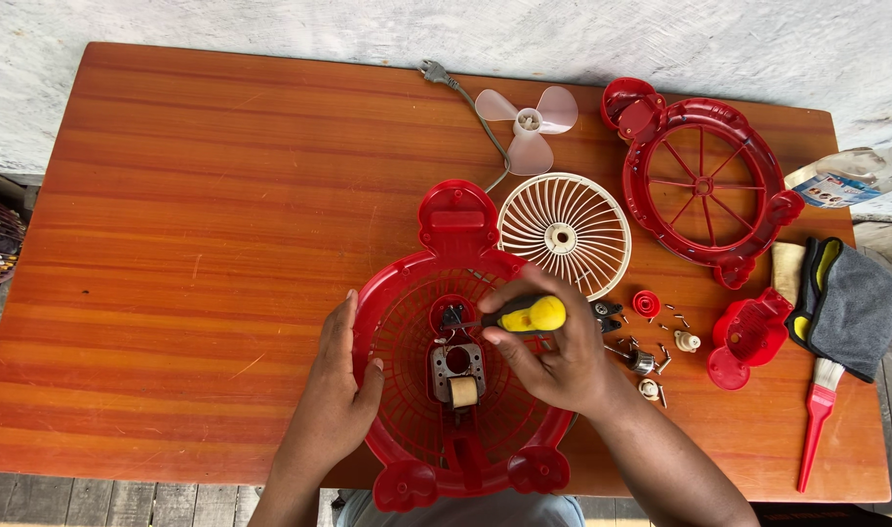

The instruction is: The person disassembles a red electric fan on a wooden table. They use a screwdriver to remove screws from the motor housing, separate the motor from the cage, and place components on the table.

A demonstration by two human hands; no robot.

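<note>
Screwdriver [524,315], yellow-handled, lies nearly level over the red fan housing [407,390] at the near edge of the worktop [192,244]; its shaft points left to the motor [456,366] in the housing's middle. The right hand [555,353] wraps its grip round the handle, fingers pressed over it, so the tool sits wholly inside that hand. The left hand [336,390] rests on the housing's left rim, fingers spread and curled over the edge, holding nothing else.

Just right of the right hand lie small screws [665,356] and a red knob [646,304], perhaps with other fittings too small to tell. Behind the housing sits a white grille [564,232], touching or nearly touching it, and beyond that a pale blade [530,125] and a grey cord with plug [434,70]. A red front guard [704,181] lies at the far right, a small red cover [748,337] nearer.

At the right edge a clear plastic package [846,176] with a blue and red label overhangs the worktop; below it lie a grey cloth [855,307] and a red brush [818,410]. The whole left half of the worktop offers open room; the housing's near lobes overhang the near edge.
</note>
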